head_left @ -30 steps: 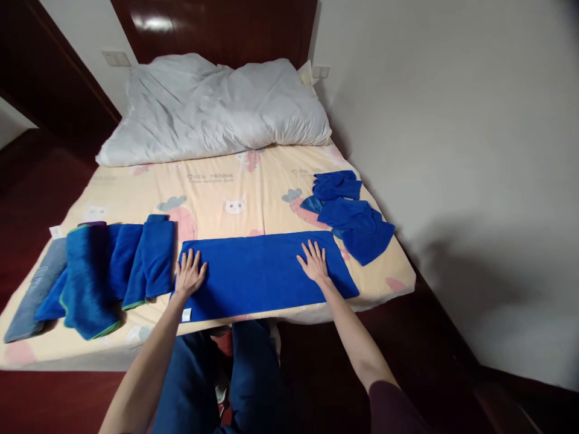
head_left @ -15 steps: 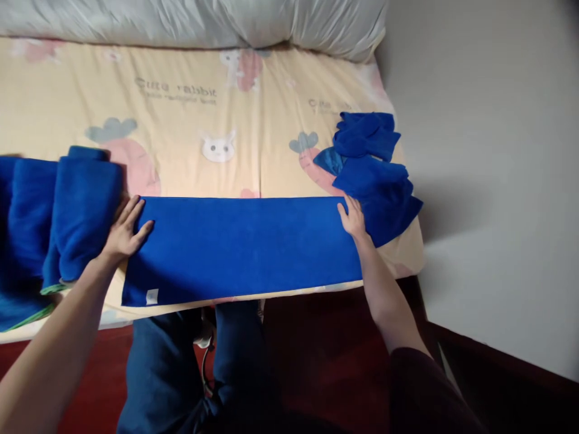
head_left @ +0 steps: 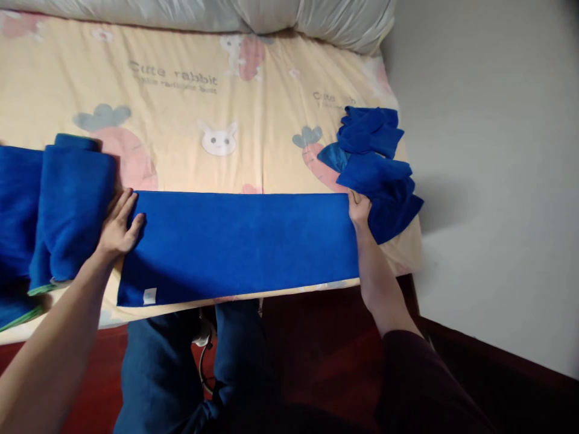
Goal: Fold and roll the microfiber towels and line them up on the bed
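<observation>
A blue towel (head_left: 244, 244) lies flat as a long strip along the bed's front edge, with a small white label (head_left: 149, 296) at its near left corner. My left hand (head_left: 118, 226) rests on the towel's far left corner, fingers stretched and thumb apart. At the far right corner my right hand (head_left: 359, 208) is closed, its fingers curled on the towel's edge. Just left of my left hand are folded blue towels (head_left: 76, 205) with green edging. Beyond my right hand lies a crumpled pile of blue cloths (head_left: 384, 193).
The bed (head_left: 176, 132) has a cream sheet printed with rabbits and carrots. A grey-white quilt (head_left: 190, 12) lies bunched along its far side. A pale wall (head_left: 488, 150) rises at the right. My legs (head_left: 167, 367) are against the bed's front, above a dark red floor (head_left: 316, 367).
My right hand has gone from lying with its fingers extended to closed on the towel's corner, slightly further right. My left hand still lies flat. The view has shifted a little.
</observation>
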### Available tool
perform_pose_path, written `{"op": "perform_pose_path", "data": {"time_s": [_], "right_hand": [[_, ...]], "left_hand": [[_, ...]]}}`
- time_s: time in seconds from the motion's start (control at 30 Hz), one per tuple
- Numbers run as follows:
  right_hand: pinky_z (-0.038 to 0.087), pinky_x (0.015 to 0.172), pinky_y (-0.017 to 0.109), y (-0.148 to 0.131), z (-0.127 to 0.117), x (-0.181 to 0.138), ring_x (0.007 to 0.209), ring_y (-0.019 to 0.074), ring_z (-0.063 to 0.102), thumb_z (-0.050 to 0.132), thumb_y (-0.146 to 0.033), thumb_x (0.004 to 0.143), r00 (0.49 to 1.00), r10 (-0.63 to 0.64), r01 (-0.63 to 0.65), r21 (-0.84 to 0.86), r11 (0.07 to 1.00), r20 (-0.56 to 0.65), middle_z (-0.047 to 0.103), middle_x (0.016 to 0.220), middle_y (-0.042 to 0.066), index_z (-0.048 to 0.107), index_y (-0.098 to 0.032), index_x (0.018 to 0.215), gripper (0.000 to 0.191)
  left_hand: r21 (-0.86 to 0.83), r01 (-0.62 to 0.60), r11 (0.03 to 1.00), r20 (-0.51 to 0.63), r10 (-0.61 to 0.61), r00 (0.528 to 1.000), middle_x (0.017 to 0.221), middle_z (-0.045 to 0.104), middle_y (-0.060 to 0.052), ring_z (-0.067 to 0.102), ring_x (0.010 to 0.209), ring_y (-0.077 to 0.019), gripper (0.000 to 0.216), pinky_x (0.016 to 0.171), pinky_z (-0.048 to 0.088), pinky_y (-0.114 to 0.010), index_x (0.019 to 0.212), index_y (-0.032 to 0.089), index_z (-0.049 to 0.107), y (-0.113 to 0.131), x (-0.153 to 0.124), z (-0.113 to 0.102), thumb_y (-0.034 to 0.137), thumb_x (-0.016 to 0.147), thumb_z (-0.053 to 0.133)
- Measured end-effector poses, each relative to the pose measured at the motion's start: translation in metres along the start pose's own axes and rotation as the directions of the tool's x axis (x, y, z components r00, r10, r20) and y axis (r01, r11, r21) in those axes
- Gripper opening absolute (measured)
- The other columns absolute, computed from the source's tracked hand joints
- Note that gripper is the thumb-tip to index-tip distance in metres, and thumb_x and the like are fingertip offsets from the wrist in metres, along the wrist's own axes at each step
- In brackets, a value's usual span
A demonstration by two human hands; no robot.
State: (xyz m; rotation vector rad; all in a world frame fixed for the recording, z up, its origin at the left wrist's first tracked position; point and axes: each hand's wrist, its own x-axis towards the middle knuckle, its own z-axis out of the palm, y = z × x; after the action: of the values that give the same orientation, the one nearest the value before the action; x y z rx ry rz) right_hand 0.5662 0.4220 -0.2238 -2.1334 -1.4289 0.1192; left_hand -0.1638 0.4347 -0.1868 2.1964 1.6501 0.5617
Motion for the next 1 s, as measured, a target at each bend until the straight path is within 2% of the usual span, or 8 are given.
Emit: {"op": "perform_pose_path", "data": {"time_s": [0.2,0.4,0.47,0.57,0.7,0.8,0.9,1.0], "right_hand": [[0.052,0.097,0.046,-0.011,-0.003,0.004,0.108,0.036,0.07,0.042,-0.056,0.1,0.997,0.068,-0.066,0.047,0.997,-0.045,0.075,0.106,0.026,0.073,-0.007,0.102,0.058],[0.054,0.087,0.038,-0.013,-0.011,0.006,0.101,0.0315,0.069,0.048,-0.058,0.096,0.991,0.132,-0.133,0.122,0.984,0.014,0.076,0.087,0.018,0.073,-0.006,0.095,0.058],[0.053,0.091,0.039,-0.015,-0.019,0.008,0.103,0.0307,0.068,0.049,-0.057,0.095,0.983,0.17,-0.178,0.165,0.97,0.063,0.077,0.094,0.018,0.074,-0.005,0.098,0.059],[0.048,0.103,0.043,-0.023,-0.034,-0.002,0.116,0.0302,0.065,0.045,-0.056,0.096,0.975,0.193,-0.21,0.175,0.962,0.112,0.073,0.117,0.022,0.072,-0.005,0.115,0.061],[0.039,0.116,0.041,-0.04,-0.057,-0.069,0.137,0.026,0.052,0.035,-0.057,0.101,0.984,0.125,-0.141,0.134,0.981,0.126,0.059,0.145,0.019,0.06,-0.01,0.14,0.066],[0.028,0.124,0.039,-0.049,-0.069,-0.148,0.15,0.0212,0.036,0.023,-0.055,0.104,0.988,0.077,-0.082,0.029,0.996,0.133,0.042,0.16,0.014,0.049,-0.011,0.151,0.069],[0.014,0.129,0.042,-0.049,-0.078,-0.216,0.158,0.0207,0.017,0.016,-0.053,0.105,0.97,0.112,-0.086,-0.13,0.988,0.214,0.026,0.168,0.01,0.036,-0.014,0.159,0.069],[0.004,0.129,0.046,-0.046,-0.087,-0.253,0.159,0.022,0.006,0.018,-0.051,0.105,0.947,0.193,-0.125,-0.259,0.958,0.258,0.012,0.172,0.007,0.025,-0.017,0.163,0.067]], "left_hand": [[-0.017,-0.047,0.999,-0.064,0.046,0.997,0.167,0.029,-0.012,0.024,0.155,-0.0254,0.075,0.127,0.021,-0.048,0.151,0.001,0.037,-0.012,0.0,0.008,0.057,0.102,0.034],[-0.037,-0.095,0.995,-0.117,0.09,0.989,0.166,0.032,-0.012,0.024,0.155,-0.0241,0.067,0.128,0.021,-0.045,0.151,0.002,0.04,-0.018,-0.001,0.012,0.048,0.102,0.033],[-0.043,-0.112,0.993,-0.133,0.105,0.985,0.165,0.033,-0.013,0.025,0.155,-0.0236,0.067,0.129,0.021,-0.043,0.15,0.001,0.041,-0.02,-0.001,0.013,0.046,0.102,0.031],[-0.037,-0.136,0.99,-0.15,0.13,0.98,0.165,0.032,-0.016,0.024,0.155,-0.0235,0.067,0.129,0.02,-0.044,0.149,-0.002,0.041,-0.024,0.0,0.014,0.044,0.103,0.027],[0.012,-0.136,0.991,-0.142,0.136,0.981,0.163,0.03,-0.024,0.022,0.156,-0.0254,0.073,0.128,0.018,-0.046,0.147,-0.012,0.037,-0.018,0.002,0.015,0.044,0.102,0.019],[0.066,-0.005,0.998,-0.079,0.011,0.997,0.164,0.023,-0.03,0.016,0.157,-0.0303,0.077,0.127,0.021,-0.048,0.147,-0.017,0.03,0.007,-0.01,0.013,0.044,0.101,0.019],[0.159,0.17,0.973,-0.073,-0.16,0.984,0.166,0.019,-0.026,0.016,0.156,-0.0359,0.076,0.125,0.023,-0.054,0.152,-0.007,0.033,0.043,-0.049,0.011,0.048,0.101,0.025],[0.209,0.243,0.947,-0.114,-0.223,0.968,0.166,0.023,-0.025,0.025,0.153,-0.0372,0.075,0.122,0.027,-0.054,0.155,-0.002,0.03,0.07,-0.113,0.009,0.05,0.102,0.024]]}}
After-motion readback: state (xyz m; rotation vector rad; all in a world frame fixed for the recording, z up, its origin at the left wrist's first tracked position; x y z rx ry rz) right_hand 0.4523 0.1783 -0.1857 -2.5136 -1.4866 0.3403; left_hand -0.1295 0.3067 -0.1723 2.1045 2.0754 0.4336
